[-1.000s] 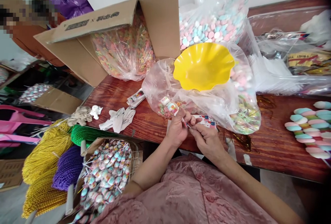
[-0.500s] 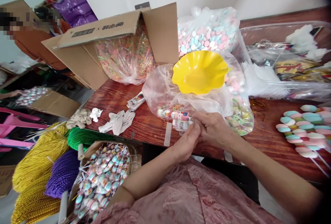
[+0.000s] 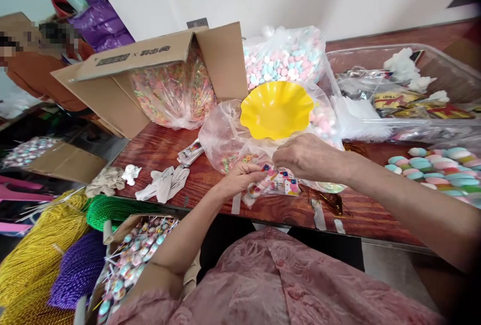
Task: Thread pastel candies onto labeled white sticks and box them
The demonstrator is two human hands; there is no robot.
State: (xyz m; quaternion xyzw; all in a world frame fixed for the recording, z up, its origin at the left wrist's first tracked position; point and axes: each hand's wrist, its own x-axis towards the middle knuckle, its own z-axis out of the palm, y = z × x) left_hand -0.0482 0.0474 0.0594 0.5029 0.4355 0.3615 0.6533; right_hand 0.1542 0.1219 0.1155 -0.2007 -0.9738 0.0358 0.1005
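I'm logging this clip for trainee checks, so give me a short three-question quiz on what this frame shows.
1. True or false: the yellow bowl rests on a clear candy bag.
2. What do the left hand and right hand hold between them? A) small printed packet B) scissors C) a spoon
3. What colour is the cord bundle lying closest to the table edge?
Key: 1 true; 2 A; 3 green.
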